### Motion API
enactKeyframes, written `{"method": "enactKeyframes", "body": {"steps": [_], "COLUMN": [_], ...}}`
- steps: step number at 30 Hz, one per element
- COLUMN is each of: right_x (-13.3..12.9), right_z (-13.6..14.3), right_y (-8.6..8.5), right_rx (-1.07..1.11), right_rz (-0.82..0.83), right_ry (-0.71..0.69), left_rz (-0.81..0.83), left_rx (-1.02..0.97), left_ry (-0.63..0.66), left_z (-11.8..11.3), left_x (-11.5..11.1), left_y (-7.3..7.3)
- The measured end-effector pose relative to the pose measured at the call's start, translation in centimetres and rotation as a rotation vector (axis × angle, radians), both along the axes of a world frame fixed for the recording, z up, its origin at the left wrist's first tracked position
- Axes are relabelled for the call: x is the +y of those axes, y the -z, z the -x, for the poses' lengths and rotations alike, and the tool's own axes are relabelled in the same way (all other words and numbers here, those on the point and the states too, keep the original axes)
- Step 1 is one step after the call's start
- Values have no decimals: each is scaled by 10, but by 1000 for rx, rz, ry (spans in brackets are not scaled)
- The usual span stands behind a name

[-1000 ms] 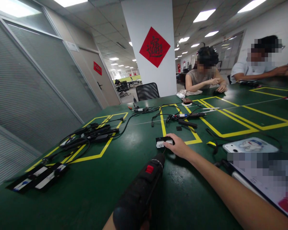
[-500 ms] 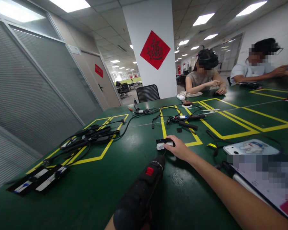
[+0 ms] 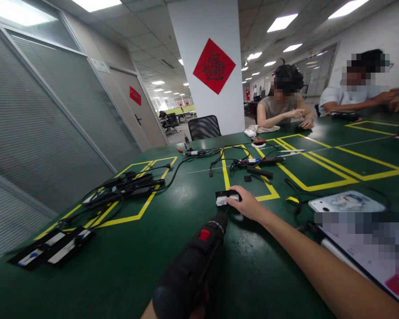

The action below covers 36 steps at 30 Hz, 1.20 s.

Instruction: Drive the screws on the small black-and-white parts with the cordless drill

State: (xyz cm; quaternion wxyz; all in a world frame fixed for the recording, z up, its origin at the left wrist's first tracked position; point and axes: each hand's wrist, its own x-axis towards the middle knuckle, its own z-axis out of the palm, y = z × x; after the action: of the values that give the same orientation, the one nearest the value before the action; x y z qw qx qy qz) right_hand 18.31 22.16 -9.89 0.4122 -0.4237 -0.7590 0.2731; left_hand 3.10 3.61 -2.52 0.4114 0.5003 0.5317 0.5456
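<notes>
My left hand (image 3: 201, 309), mostly hidden, is wrapped round the grip of a black cordless drill (image 3: 189, 266) with a red switch on top. The drill points forward, away from me. Its thin bit ends close to a small black-and-white block (image 3: 221, 200); whether they touch I cannot tell. My right hand (image 3: 246, 203) pinches that block on the table from its right side, thumb on the near white face and fingers behind. The fingers cover the block's right end.
Black cables and adapters (image 3: 133, 186) lie at left, with two black-and-white strips (image 3: 69, 246) nearer me. Ahead are a pen-shaped tool (image 3: 252, 161) and a small black grid piece (image 3: 248, 178). A phone (image 3: 347, 202) lies right. Two people (image 3: 281, 108) sit across the green table.
The view has shifted very slightly. The drill and both hands hold nearly the same places, with my right hand still on the block.
</notes>
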Motion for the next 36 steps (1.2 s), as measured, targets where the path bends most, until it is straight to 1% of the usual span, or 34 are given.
{"method": "enactKeyframes", "body": {"steps": [2,3,5,7,9,12,14,16,18,21,26,30,33,36], "right_x": [1,1,1,1,1,0,0,0,1,1,1,0,-1,-2], "right_z": [0,0,0,0,0,-1,-1,-1,0,0,0,0,-1,-1], "right_y": [1,1,2,2,1,1,0,0,0,0,0,0,0,-2], "right_rx": [-4,-6,-9,-10,-13,-17,-15,-10,-6,-6,-6,-5,-2,4], "right_rz": [1,1,-4,-9,-5,2,-4,-12,-15,-12,-3,-12,-18,-11], "right_ry": [4,7,8,9,10,8,5,3,3,10,11,8,7,7], "left_rz": [-11,23,143,258,302,342,328,273,210,167,143,172,198,224], "left_rx": [36,75,123,137,134,125,137,158,195,252,251,280,298,313], "left_ry": [-36,-68,-120,-143,-148,-157,-155,-131,-102,-75,-24,-22,-39,-23], "left_z": [2,4,9,14,19,20,18,16,16,19,18,20,26,29], "left_x": [0,-1,-2,-4,-5,-4,-3,-3,-3,-2,7,12,8,2], "left_y": [4,6,12,16,17,13,9,5,6,12,28,36,33,21]}}
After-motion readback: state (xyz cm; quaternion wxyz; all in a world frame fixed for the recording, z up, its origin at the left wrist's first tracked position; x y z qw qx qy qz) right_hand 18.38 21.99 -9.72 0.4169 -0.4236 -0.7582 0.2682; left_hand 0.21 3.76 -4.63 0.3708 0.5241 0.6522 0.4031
